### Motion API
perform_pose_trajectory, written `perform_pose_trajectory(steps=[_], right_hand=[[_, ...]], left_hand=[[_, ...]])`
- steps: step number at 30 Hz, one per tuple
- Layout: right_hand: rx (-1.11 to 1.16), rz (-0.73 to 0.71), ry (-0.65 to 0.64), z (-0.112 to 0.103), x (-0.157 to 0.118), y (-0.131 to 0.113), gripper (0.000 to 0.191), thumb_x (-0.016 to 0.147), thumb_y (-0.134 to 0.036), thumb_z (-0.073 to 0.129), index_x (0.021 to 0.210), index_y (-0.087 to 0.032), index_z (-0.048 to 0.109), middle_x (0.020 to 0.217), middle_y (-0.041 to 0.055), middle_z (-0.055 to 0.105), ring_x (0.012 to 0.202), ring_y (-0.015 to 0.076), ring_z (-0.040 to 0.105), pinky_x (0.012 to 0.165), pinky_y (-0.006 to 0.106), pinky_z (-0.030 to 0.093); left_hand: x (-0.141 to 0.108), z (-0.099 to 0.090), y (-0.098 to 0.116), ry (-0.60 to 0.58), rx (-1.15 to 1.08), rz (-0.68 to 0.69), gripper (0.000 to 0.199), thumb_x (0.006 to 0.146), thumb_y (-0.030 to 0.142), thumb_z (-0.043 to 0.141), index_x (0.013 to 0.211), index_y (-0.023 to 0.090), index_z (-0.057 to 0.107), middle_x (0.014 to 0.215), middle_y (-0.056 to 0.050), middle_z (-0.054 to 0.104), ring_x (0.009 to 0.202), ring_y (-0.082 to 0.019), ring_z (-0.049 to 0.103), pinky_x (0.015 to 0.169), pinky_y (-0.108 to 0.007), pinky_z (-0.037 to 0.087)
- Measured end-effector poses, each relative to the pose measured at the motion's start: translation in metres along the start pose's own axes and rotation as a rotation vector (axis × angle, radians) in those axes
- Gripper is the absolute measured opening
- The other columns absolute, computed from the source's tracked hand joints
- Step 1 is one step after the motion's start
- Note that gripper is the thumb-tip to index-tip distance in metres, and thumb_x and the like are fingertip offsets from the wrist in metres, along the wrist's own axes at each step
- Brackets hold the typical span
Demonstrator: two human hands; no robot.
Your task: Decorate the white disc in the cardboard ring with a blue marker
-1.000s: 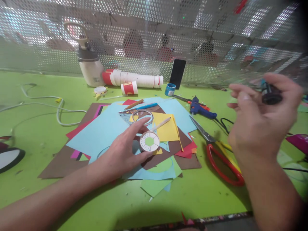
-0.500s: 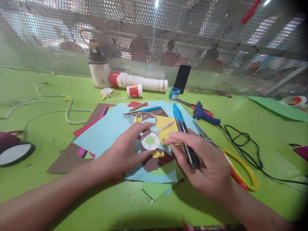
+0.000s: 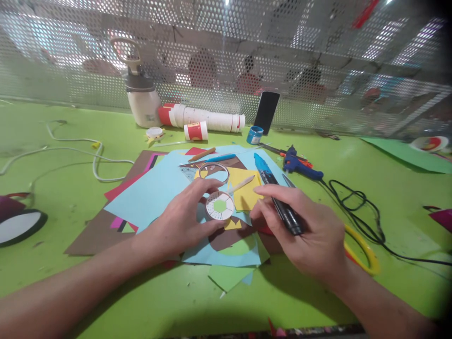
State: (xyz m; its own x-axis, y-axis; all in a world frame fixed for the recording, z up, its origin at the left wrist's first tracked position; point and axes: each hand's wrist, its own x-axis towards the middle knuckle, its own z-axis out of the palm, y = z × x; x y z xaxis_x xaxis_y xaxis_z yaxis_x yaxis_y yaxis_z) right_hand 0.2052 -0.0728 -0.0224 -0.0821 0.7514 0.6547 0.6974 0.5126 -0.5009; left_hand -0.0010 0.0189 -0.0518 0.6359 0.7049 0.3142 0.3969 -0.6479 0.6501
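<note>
- Spreading across the green table (image 3: 141, 301), coloured papers (image 3: 144, 200) are lying layered.
- The left hand (image 3: 187, 209) is pinching a round disc (image 3: 219, 205) over the papers.
- The right hand (image 3: 312, 233) is gripping a marker (image 3: 288, 216) right of the disc, its long axis slanting, blue end pointing forward-left.
- The disc's green-centred face is pointing upward and back.

No words legible here: the marker (image 3: 290, 217) in the right hand (image 3: 312, 230) shows only blurred marks, while the cup (image 3: 196, 131) beyond the left hand (image 3: 185, 212) and jar (image 3: 254, 135) beyond the right carry markings too small to read
</note>
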Motion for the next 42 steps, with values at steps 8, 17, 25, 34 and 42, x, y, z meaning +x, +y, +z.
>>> perform_pose_trajectory(steps=[8, 17, 25, 34, 42], right_hand=[[-0.135, -0.016, 0.047, 0.003, 0.003, 0.004, 0.029, 0.087, -0.009, 0.064, 0.114, -0.021, 0.062, 0.095, -0.0016, 0.072, 0.086, 0.0076, 0.068, 0.083, 0.016, 0.051], [-0.098, 0.055, 0.085, 0.004, 0.004, 0.003, 0.026, 0.088, -0.012, 0.064, 0.113, -0.019, 0.062, 0.091, -0.0008, 0.073, 0.085, 0.0078, 0.07, 0.082, 0.015, 0.052], [-0.118, 0.055, 0.146, 0.002, 0.007, 0.003, 0.032, 0.086, -0.011, 0.065, 0.117, -0.02, 0.061, 0.094, 0.0008, 0.075, 0.088, 0.012, 0.07, 0.088, 0.023, 0.054], [0.126, 0.254, 0.411, -0.012, 0.017, 0.023, 0.027, 0.088, -0.02, 0.066, 0.115, -0.024, 0.062, 0.091, 0.0033, 0.076, 0.093, 0.0215, 0.074, 0.092, 0.041, 0.058], [0.117, 0.277, 0.099, 0.006, 0.007, 0.002, 0.024, 0.09, -0.02, 0.063, 0.114, -0.022, 0.06, 0.092, 0.0026, 0.077, 0.082, 0.0138, 0.074, 0.075, 0.023, 0.059]], left_hand=[[0.0, 0.003, -0.008, 0.04, -0.049, 0.056, 0.056, 0.084, 0.031, 0.072, 0.132, 0.024, 0.045, 0.13, -0.007, 0.06, 0.119, -0.024, 0.058, 0.1, -0.043, 0.05], [0.0, 0.002, -0.007, 0.074, -0.014, 0.124, 0.061, 0.084, 0.027, 0.071, 0.137, 0.023, 0.041, 0.131, -0.01, 0.06, 0.118, -0.025, 0.06, 0.1, -0.043, 0.051], [0.0, 0.001, -0.005, 0.075, -0.016, 0.121, 0.065, 0.084, 0.026, 0.071, 0.141, 0.024, 0.04, 0.129, -0.01, 0.061, 0.119, -0.025, 0.059, 0.1, -0.044, 0.05], [0.0, 0.0, -0.004, 0.033, -0.028, 0.053, 0.068, 0.083, 0.024, 0.068, 0.143, 0.026, 0.037, 0.132, -0.009, 0.058, 0.123, -0.027, 0.056, 0.102, -0.048, 0.05], [-0.002, 0.001, 0.0, -0.014, -0.211, 0.04, 0.075, 0.082, 0.02, 0.069, 0.147, 0.027, 0.031, 0.134, -0.011, 0.055, 0.116, -0.026, 0.061, 0.104, -0.047, 0.05]])
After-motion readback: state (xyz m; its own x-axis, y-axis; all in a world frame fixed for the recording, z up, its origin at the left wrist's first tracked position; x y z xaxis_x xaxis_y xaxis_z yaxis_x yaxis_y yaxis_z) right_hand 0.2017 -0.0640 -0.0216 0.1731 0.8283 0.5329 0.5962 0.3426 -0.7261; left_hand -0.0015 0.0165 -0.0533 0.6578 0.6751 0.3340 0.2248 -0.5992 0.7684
